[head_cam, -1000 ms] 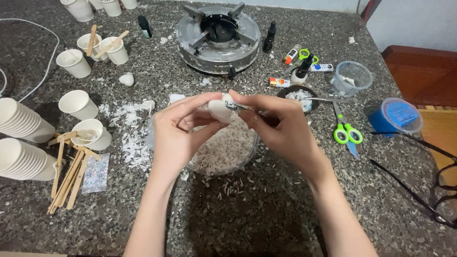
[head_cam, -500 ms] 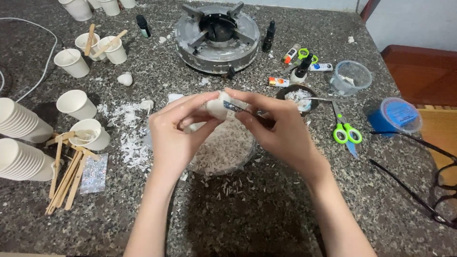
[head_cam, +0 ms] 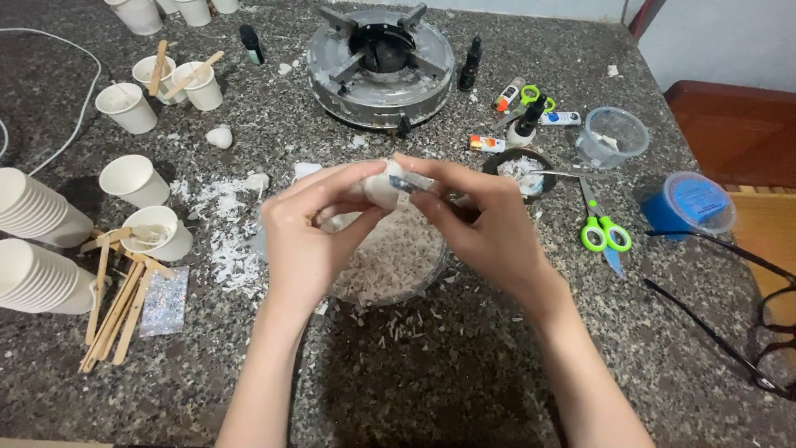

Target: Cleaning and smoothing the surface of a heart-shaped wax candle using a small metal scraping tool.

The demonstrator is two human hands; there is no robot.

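- The left hand (head_cam: 311,236) has its grip closed around a white wax lump (head_cam: 380,189), fingertips curled over the top, holding it above the clear bowl (head_cam: 390,261).
- The right hand (head_cam: 489,228) pinches a small blade (head_cam: 412,182) (thin, metallic, partly hidden by the fingers) whose tip touches the lump.
- The bowl sits mid-tabletop (head_cam: 464,373), holding pale wax shavings; more flakes lie scattered just beside it on the left.
- The near part of the tabletop is bare; the right edge runs close past the blue-lidded tub (head_cam: 692,203) and black glasses (head_cam: 746,332).
- Green scissors (head_cam: 604,232) lie near the right hand; a gas burner (head_cam: 380,54) stands beyond the bowl.
- Left side: stacked paper cups (head_cam: 37,241), single cups, some holding wooden sticks (head_cam: 112,303).
- A small dark dish (head_cam: 522,166) holds white bits.
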